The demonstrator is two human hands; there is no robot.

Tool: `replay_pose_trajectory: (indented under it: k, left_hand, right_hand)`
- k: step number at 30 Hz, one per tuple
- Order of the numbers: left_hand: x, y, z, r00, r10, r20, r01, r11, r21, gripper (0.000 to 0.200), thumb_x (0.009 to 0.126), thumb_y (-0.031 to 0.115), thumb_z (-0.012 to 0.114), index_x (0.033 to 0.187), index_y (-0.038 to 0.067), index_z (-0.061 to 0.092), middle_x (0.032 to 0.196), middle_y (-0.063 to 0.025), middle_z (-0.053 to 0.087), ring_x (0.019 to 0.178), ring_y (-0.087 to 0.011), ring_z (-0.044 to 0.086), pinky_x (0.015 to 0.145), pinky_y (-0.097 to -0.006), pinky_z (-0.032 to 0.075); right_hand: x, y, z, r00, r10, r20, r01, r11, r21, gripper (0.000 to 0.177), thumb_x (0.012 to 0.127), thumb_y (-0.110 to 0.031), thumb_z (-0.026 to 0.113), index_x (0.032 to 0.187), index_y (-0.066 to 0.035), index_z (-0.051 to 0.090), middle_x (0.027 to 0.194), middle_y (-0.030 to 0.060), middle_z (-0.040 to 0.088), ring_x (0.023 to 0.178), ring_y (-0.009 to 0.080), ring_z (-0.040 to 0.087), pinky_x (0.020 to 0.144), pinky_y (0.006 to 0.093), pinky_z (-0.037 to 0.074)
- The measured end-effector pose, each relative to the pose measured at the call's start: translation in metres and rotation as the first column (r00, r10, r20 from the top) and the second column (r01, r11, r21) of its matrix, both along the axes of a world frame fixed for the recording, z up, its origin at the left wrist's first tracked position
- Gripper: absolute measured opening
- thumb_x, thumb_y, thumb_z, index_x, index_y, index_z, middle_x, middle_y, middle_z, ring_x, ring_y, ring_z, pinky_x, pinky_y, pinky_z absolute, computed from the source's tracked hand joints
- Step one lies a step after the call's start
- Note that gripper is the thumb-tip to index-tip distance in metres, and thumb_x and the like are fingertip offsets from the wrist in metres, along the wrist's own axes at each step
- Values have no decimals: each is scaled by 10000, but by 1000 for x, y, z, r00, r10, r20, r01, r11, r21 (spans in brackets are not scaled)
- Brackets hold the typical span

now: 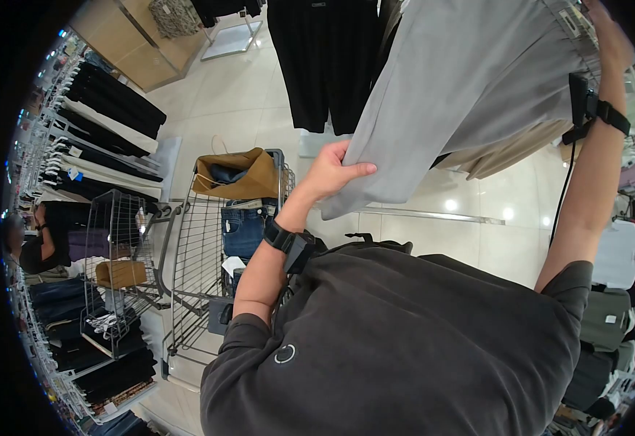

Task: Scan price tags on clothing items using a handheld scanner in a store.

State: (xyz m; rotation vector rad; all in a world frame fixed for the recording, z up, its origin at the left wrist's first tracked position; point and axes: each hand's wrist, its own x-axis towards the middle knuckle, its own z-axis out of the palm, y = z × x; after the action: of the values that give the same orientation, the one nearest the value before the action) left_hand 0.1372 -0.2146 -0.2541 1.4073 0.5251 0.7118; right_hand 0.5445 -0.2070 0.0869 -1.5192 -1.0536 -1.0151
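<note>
A pair of light grey trousers (434, 94) hangs from the upper right, its legs stretched toward the middle of the view. My left hand (336, 171) is closed on the lower end of a leg, with the thumb lying on top of the fabric. Higher up, my right hand (609, 36) reaches to the waist end of the trousers at the edge of the view. Its fingers are too hidden and distorted there to make out their grip. Beside the grey pair hang black trousers (325, 62) and, partly covered, beige trousers (510, 149).
Left of me stands a wire shopping cart (190, 251) with a brown bag (241, 174) and folded jeans (248, 225). Another cart (118, 254) and a person in a dark top (38, 243) are farther left. Clothes racks line both sides. A low metal rail (434, 214) crosses the floor.
</note>
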Motion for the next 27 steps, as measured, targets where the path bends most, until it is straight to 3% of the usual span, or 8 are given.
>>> replay_pose_trajectory:
  k: [5,11,20,23,27]
  left_hand:
    - [-10,12,-11,995,-24,-97,8,987,-160,249,901,188,690,1051,-11,685,955,-33,703,866,-92,634,787,-271,503]
    - [-14,35,-17,995,70,-75,-81,985,-155,302,951,279,627,1056,0,676,954,-21,694,834,-82,629,758,-260,500]
    - [-17,36,-34,999,23,-31,-30,962,-271,341,991,325,556,1075,11,658,951,-10,685,858,-76,616,787,-255,490]
    - [-15,34,-35,998,28,47,-11,940,-342,306,970,307,598,1043,19,674,916,10,671,801,-54,584,724,-236,476]
    - [-19,34,-42,992,-119,-51,105,971,-215,236,926,213,660,1053,15,677,906,16,674,784,-51,574,718,-227,467]
  right_hand:
    - [5,-2,9,1000,5,20,-5,1000,9,505,842,-411,652,799,89,708,733,262,665,669,413,646,628,516,477]
    - [2,3,11,1000,6,13,-7,999,39,468,868,-382,638,795,74,716,734,243,675,653,382,649,624,498,482]
    - [-11,0,18,998,49,-25,-48,999,24,423,872,-328,647,816,86,714,759,236,686,656,364,653,641,489,490]
    - [-13,-1,18,999,38,-21,-38,999,24,409,877,-314,644,816,84,716,759,234,688,656,357,654,652,482,495]
    - [-14,-3,20,995,69,-71,-67,997,33,403,886,-297,638,813,92,713,742,241,681,659,360,649,676,483,499]
